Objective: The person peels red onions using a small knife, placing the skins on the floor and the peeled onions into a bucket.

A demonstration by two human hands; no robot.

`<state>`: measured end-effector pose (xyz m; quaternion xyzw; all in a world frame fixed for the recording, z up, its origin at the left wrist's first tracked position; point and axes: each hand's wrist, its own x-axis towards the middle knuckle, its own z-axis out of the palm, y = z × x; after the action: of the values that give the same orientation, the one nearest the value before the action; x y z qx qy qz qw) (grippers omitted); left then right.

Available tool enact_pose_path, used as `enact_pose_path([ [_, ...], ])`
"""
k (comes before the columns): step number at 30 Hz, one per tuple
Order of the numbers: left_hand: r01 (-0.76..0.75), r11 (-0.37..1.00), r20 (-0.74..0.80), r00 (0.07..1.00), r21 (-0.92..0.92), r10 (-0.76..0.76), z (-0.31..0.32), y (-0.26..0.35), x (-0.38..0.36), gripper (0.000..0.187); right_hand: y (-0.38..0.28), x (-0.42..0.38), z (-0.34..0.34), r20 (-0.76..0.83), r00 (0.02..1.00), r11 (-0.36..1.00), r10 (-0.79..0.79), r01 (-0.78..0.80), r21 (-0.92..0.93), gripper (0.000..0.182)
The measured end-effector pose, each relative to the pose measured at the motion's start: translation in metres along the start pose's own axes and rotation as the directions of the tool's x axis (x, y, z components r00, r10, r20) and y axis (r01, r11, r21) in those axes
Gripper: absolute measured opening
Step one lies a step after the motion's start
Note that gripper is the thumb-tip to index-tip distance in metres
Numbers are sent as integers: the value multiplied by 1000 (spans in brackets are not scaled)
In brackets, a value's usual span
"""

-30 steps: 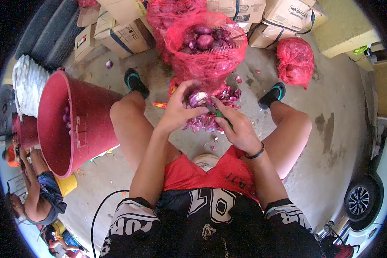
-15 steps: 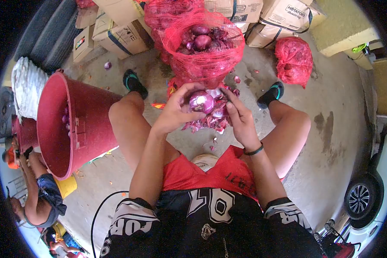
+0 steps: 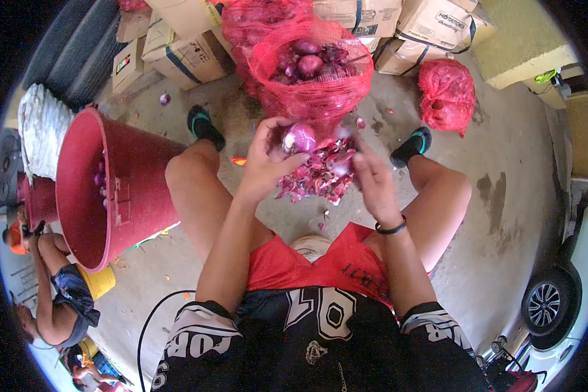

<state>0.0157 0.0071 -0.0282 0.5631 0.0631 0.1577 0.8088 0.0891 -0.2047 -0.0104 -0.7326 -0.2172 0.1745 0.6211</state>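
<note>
A peeled-looking purple onion (image 3: 300, 138) with a pale end is gripped between the thumb and fingers of my left hand (image 3: 268, 155). My right hand (image 3: 375, 183) is apart from it, to the right, and its fingers are smeared by motion. A pale blurred patch shows beside those fingertips; whether they hold anything I cannot make out. Below both hands lies a heap of purple onion skins (image 3: 313, 181) on the floor. Just beyond stands an open red mesh sack (image 3: 313, 101) with onions inside.
To the left is a big red tub (image 3: 140, 189) holding some onions. A tied red sack (image 3: 446, 98) sits at the right, near cardboard boxes (image 3: 431, 26). Another person (image 3: 59, 294) sits at far left. A car wheel (image 3: 543, 302) shows at lower right.
My right hand has moved right and down, away from the onion. The left hand, still holding the onion, has shifted slightly left and up, showing more of the skin heap.
</note>
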Motion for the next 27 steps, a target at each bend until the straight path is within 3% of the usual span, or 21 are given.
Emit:
enact_pose_path([
  [1, -27, 999, -7, 1000, 46, 28, 5, 1, 0, 59, -1, -3, 0, 106, 992, 995, 65, -57, -79, 50],
  [3, -63, 975, -4, 998, 212, 66, 11, 4, -1, 59, -11, -10, 12, 200, 979, 993, 29, -6, -114, 51],
  [4, -74, 941, 4, 997, 330, 76, 13, 7, -2, 60, -3, -10, 19, 172, 979, 974, -106, 137, -180, 53],
  [5, -82, 892, 13, 996, 445, 85, 13, 8, -4, 60, -5, -10, 22, 180, 978, 975, -104, 136, -176, 53],
  [11, -132, 856, 30, 990, 499, 136, 14, 2, -2, 60, -14, -7, 25, 185, 976, 973, -113, 147, -180, 52],
  [14, -86, 867, 45, 996, 490, 73, 14, 5, -3, 66, -10, -8, 27, 154, 973, 959, -171, 200, -201, 51],
  [19, -118, 887, 61, 993, 446, 101, 10, -2, -3, 67, -8, -4, 27, 131, 962, 935, -240, 265, -236, 47],
  [23, -155, 889, 47, 988, 432, 149, 13, -1, -2, 60, -11, -4, 24, 78, 987, 976, -141, 152, -158, 44],
  [25, -124, 939, 33, 992, 321, 120, 19, 4, -4, 60, -1, -1, 24, -11, 995, 993, -100, 99, -72, 43],
  [27, -59, 985, 9, 998, 164, 59, 20, 5, -4, 61, 4, -2, 20, 16, 1000, 998, 3, -4, 67, 43],
])
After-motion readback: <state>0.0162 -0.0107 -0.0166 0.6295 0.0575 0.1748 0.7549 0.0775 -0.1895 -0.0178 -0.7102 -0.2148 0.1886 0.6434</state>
